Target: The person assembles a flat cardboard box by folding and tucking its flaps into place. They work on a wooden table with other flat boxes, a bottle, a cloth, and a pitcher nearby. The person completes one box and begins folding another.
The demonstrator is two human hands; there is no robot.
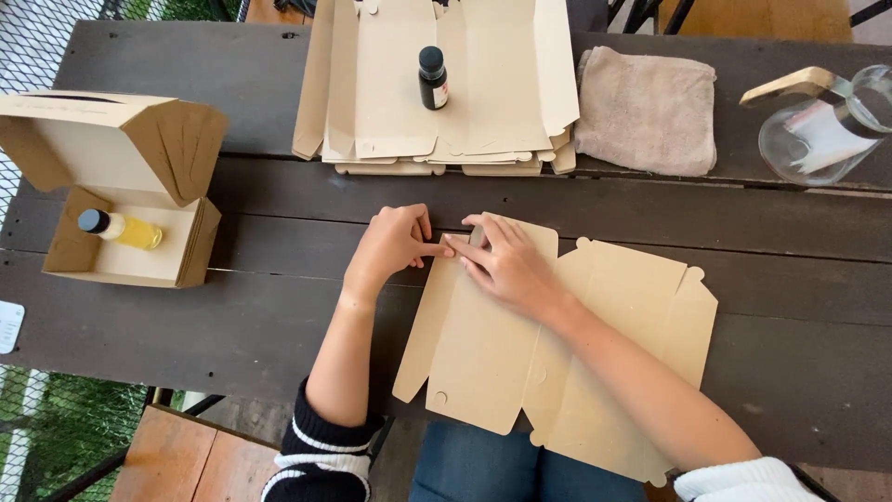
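Observation:
A flat tan cardboard box blank (604, 344) lies on the dark wooden table (232, 316) in front of me. Its left panel is partly raised along a fold. My left hand (390, 244) pinches the top corner of that panel with thumb and forefinger. My right hand (506, 265) presses flat on the same fold, fingertips meeting the left hand's. An open assembled box (111, 191) at the left holds a small bottle of yellow liquid (121, 228).
A stack of flat box blanks (437, 93) lies at the back centre with a dark bottle (432, 79) standing on it. A beige folded cloth (646, 112) lies right of the stack. A clear glass jug (827, 125) stands at the far right.

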